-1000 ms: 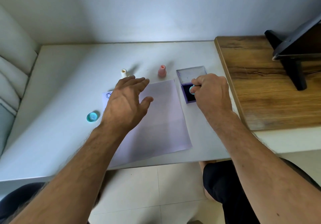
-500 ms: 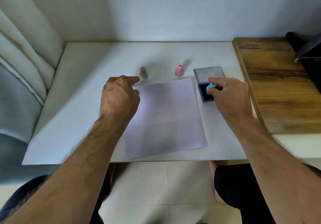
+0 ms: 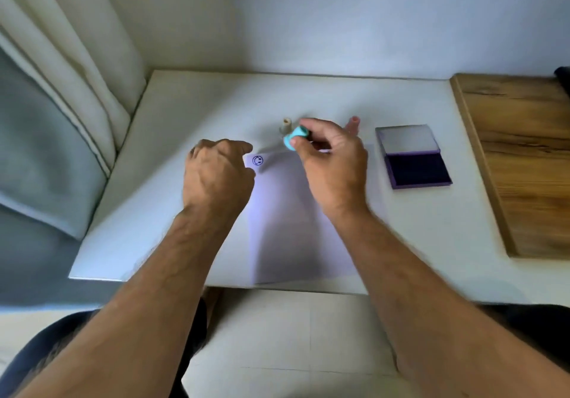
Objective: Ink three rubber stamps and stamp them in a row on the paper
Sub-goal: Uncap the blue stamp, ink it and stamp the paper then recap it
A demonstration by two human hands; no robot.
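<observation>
Meanwhile right hand [image 3: 334,163] pinches the round turquoise stamp [image 3: 295,137]; left hand [image 3: 217,175] loosely clenched.

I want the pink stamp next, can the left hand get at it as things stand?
Probably not directly: the pink stamp stands behind the right hand, which holds the blue stamp between it and the left hand.
</observation>
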